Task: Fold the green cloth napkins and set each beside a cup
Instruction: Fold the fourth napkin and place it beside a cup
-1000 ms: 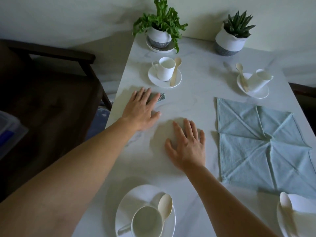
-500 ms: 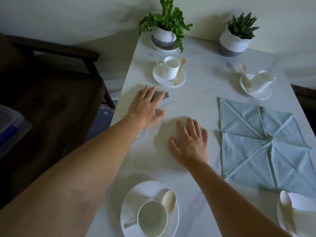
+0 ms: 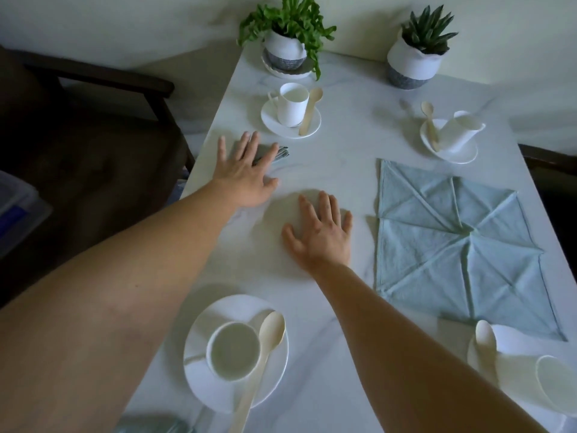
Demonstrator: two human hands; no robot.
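On the table (image 3: 343,145), the open napkin (image 3: 452,245) lies flat at right. The right hand (image 3: 321,235) rests flat beside it, fingers slightly spread. The left hand (image 3: 246,176), fingers spread, presses the folded napkin (image 3: 279,153) just beside the far cup (image 3: 292,104); square its edges before releasing.

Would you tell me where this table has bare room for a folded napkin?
Bare marble lies between the far-left cup and tipped far-right cup, down to the right hand. Crowded: left edge, left hand on a folded napkin; right side, the open napkin.
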